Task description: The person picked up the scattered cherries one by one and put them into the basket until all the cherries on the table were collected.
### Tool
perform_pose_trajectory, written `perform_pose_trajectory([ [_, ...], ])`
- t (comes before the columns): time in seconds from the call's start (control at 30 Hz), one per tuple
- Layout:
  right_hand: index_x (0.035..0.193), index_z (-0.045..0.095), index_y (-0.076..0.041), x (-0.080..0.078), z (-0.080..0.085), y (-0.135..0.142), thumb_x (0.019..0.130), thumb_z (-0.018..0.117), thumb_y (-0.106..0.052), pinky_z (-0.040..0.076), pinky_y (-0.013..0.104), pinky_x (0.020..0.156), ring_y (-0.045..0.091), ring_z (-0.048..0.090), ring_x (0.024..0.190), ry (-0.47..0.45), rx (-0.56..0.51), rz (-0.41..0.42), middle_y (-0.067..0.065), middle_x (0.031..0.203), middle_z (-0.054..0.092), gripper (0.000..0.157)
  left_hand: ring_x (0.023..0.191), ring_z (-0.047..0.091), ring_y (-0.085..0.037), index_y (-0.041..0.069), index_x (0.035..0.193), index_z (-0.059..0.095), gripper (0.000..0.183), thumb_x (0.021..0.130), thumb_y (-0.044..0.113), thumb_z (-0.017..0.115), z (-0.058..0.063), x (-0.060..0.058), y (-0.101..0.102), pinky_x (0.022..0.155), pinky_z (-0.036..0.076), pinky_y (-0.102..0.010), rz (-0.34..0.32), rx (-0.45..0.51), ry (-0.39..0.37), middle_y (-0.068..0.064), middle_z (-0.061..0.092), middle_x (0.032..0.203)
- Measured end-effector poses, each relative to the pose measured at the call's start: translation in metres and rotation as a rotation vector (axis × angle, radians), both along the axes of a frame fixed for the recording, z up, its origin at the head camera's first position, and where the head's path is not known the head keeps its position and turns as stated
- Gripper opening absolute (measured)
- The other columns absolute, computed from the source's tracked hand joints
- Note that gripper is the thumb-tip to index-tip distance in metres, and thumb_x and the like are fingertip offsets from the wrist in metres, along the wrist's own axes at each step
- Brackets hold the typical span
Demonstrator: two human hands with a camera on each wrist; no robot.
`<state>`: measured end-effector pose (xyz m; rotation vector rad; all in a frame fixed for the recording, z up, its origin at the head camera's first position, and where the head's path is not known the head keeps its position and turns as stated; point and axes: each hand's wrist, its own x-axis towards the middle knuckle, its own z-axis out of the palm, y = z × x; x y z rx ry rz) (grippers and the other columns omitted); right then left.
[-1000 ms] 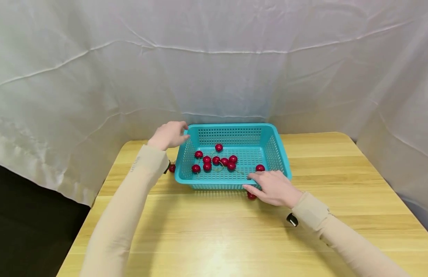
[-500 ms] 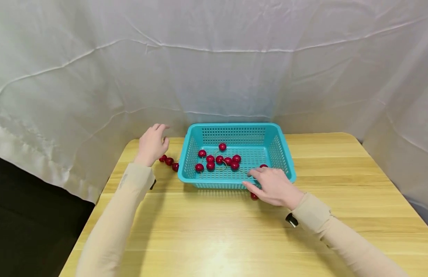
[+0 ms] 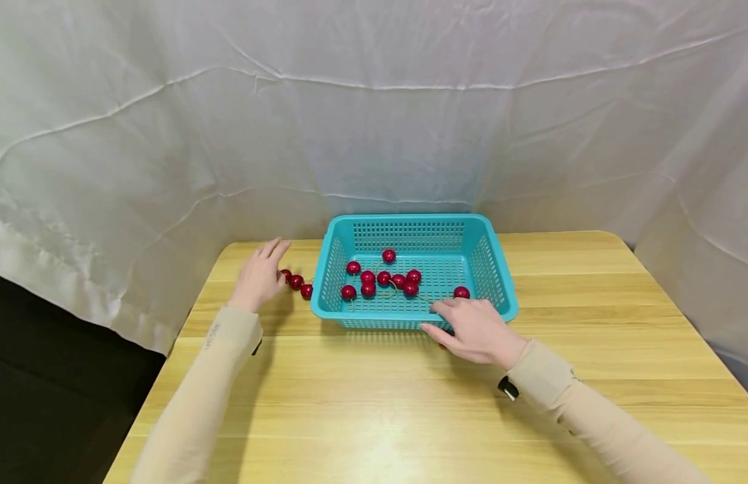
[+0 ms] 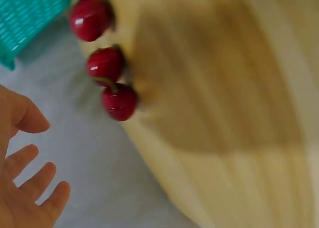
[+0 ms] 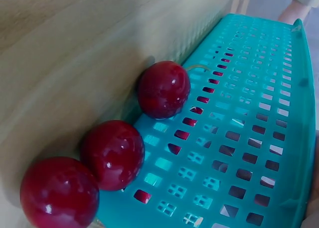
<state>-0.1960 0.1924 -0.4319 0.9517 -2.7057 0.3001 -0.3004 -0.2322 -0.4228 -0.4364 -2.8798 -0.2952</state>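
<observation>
My left hand [image 3: 259, 274] hovers by the left end of the table with fingers extended, next to three red cherries [image 3: 296, 281] lying left of the basket. The left wrist view has this hand [image 4: 25, 188] apart from those cherries [image 4: 106, 64], holding nothing. A turquoise perforated basket [image 3: 398, 314] holds several more cherries [image 3: 383, 279]. My right hand [image 3: 475, 333] reaches over its front rim near the right corner, fingers loosely bent, thumb outside. Below it, three cherries [image 5: 112, 154] lie along the basket's outer wall; the hand mostly hides them in the head view.
The wooden table [image 3: 361, 396] extends in front of the basket and to both sides. A pale curtain [image 3: 380, 148] hangs right behind it. Dark cloth [image 3: 59, 390] is at the lower left.
My left hand has moved left from above the basket's left rim and then lowered toward the cherries outside it. The right hand has stayed almost in place.
</observation>
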Motion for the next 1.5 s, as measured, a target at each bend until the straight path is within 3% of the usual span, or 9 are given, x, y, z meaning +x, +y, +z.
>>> perform_pose_trajectory([
  [0.23,0.102,0.071,-0.013,-0.001,-0.001,0.0,0.096,0.061,-0.049,0.027,0.019,0.039,0.011,0.059,0.059,-0.004,0.001,0.007,0.0,0.085,0.071,0.039,0.143,0.035,-0.055,0.009,0.154,0.039,0.063,0.093,0.006,0.056,-0.016,0.005,-0.004,0.114,0.033,-0.067,0.018,-0.06,-0.14,-0.025,0.034,0.16],
  [0.37,0.099,0.07,-0.015,-0.001,-0.001,0.0,0.096,0.06,-0.05,0.024,0.02,0.037,0.006,0.05,0.054,-0.018,0.009,0.003,-0.003,0.079,0.067,0.036,0.141,0.037,-0.055,0.009,0.155,0.037,0.06,0.097,0.01,0.052,-0.022,0.008,-0.004,0.112,0.034,-0.068,0.036,-0.082,-0.203,-0.025,0.034,0.16],
  [0.63,0.099,0.07,-0.015,-0.001,-0.001,-0.001,0.097,0.058,-0.051,0.024,0.02,0.037,0.006,0.05,0.055,-0.036,0.014,0.001,-0.004,0.08,0.068,0.037,0.141,0.038,-0.053,0.006,0.154,0.037,0.058,0.098,0.011,0.049,-0.03,0.01,-0.006,0.112,0.036,-0.067,0.067,-0.121,-0.289,-0.024,0.035,0.16],
  [0.77,0.096,0.069,-0.017,-0.001,-0.001,-0.001,0.097,0.059,-0.051,0.022,0.021,0.037,0.005,0.047,0.053,-0.035,0.014,-0.002,-0.005,0.077,0.065,0.035,0.138,0.04,-0.055,0.003,0.152,0.039,0.059,0.095,0.01,0.052,-0.03,0.01,-0.008,0.109,0.038,-0.067,0.066,-0.121,-0.29,-0.025,0.037,0.158],
  [0.93,0.104,0.071,-0.014,-0.001,0.0,0.0,0.096,0.06,-0.05,0.023,0.02,0.037,0.008,0.055,0.057,-0.032,0.011,-0.003,-0.002,0.086,0.071,0.039,0.129,0.051,-0.055,0.0,0.148,0.045,0.056,0.093,0.009,0.055,-0.03,0.011,-0.009,0.106,0.044,-0.063,0.051,-0.118,-0.262,-0.027,0.045,0.152],
  [1.2,0.106,0.072,-0.013,-0.001,0.0,0.0,0.097,0.059,-0.051,0.024,0.02,0.036,0.007,0.054,0.057,-0.046,0.008,-0.005,-0.001,0.087,0.072,0.041,0.114,0.065,-0.046,-0.001,0.134,0.059,0.041,0.095,0.009,0.063,-0.031,0.013,-0.012,0.098,0.052,-0.058,0.016,-0.088,-0.203,-0.026,0.062,0.131],
  [1.5,0.113,0.073,-0.01,0.0,0.003,0.0,0.097,0.059,-0.049,0.035,0.019,0.041,0.019,0.07,0.073,-0.06,-0.006,-0.001,0.006,0.1,0.076,0.044,0.094,0.067,-0.04,-0.002,0.123,0.063,0.032,0.092,0.007,0.066,-0.031,0.016,-0.016,0.09,0.055,-0.055,0.002,-0.082,-0.161,-0.023,0.066,0.108],
])
